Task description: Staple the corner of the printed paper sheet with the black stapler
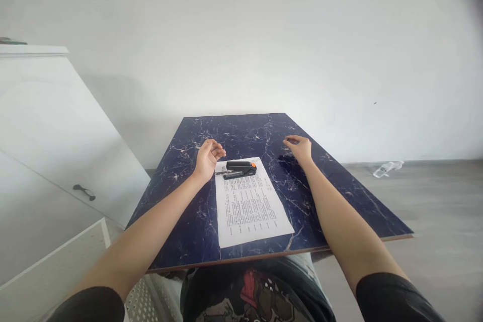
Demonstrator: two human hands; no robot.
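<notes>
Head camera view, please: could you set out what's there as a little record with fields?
Table: blue marble-patterned tabletop
Paper: printed sheet lying on the tabletop
Tool: black stapler with an orange part at its right end, resting on the sheet's far end
Left hand: fingers loosely curled, just left of the stapler
Right hand: thumb and fingertips close together, right of the sheet; contents too small to tell
Surroundings: white cabinet on the left

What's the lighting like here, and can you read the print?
Head view: soft light, faint shadow on the wall beside the cabinet; head view: top right corner darkened; head view: stapler clearly outlined, print on the paper too small to read.
</notes>
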